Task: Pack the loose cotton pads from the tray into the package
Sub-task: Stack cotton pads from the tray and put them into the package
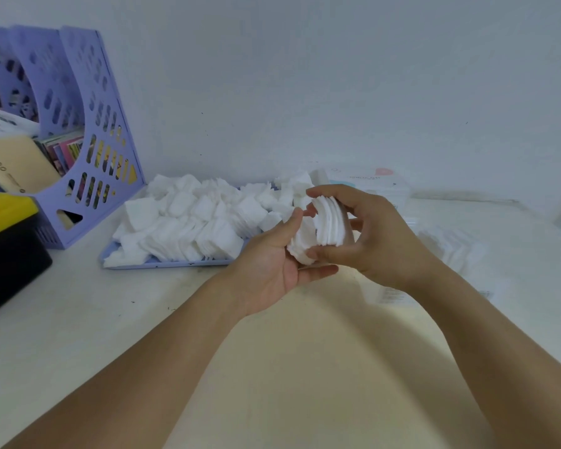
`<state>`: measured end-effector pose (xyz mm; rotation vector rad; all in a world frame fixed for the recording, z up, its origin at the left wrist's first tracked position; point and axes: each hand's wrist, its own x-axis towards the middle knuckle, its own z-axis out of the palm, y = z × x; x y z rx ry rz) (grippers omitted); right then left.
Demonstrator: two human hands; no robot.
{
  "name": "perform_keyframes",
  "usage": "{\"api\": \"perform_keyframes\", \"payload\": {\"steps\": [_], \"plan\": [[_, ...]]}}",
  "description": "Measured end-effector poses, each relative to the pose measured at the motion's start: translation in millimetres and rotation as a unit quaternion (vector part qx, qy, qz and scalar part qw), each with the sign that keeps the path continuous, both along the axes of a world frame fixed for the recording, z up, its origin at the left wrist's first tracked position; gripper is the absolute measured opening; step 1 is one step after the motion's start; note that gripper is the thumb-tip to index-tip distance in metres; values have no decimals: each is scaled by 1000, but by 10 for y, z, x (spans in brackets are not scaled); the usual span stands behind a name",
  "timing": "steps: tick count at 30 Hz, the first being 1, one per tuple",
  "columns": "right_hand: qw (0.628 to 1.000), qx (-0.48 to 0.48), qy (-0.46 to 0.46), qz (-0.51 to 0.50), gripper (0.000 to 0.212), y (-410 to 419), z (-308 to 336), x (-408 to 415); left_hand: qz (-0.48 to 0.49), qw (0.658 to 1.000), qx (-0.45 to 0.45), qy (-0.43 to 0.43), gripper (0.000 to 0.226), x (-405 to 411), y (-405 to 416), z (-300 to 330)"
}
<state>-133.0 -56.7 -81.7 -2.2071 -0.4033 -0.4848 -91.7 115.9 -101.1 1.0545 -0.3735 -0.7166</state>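
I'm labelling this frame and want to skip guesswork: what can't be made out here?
- Package, head view: mostly hidden behind the right hand; its print is too blurred to read.
- Stack of cotton pads: count unclear, fingers of both hands cover it; left hand cups beneath.
- Tray: only the near rim shows under the loose cotton pads.
- File holder: cut by the left edge.

Both hands [321,251] grip stacked cotton pads [329,223].
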Motion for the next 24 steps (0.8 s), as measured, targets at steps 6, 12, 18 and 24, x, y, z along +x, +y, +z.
{"api": "perform_keyframes", "payload": {"steps": [6, 12, 18, 24], "plan": [[998, -28, 47, 10, 82, 13, -37, 5, -33, 999, 4, -26, 55, -27, -16, -26], [995, -44, 92, 18, 109, 35, -88, 24, -18, 999, -11, -26, 54, -51, -32, -41], [996, -28, 81, 33, 110, -37, 7, -30, -5, 999, -48, 0, 48, -10, -11, -29], [997, 23, 69, 37, 76, -79, 44, -17, -34, 997, -69, 6, 49, 17, 15, -54]]}}
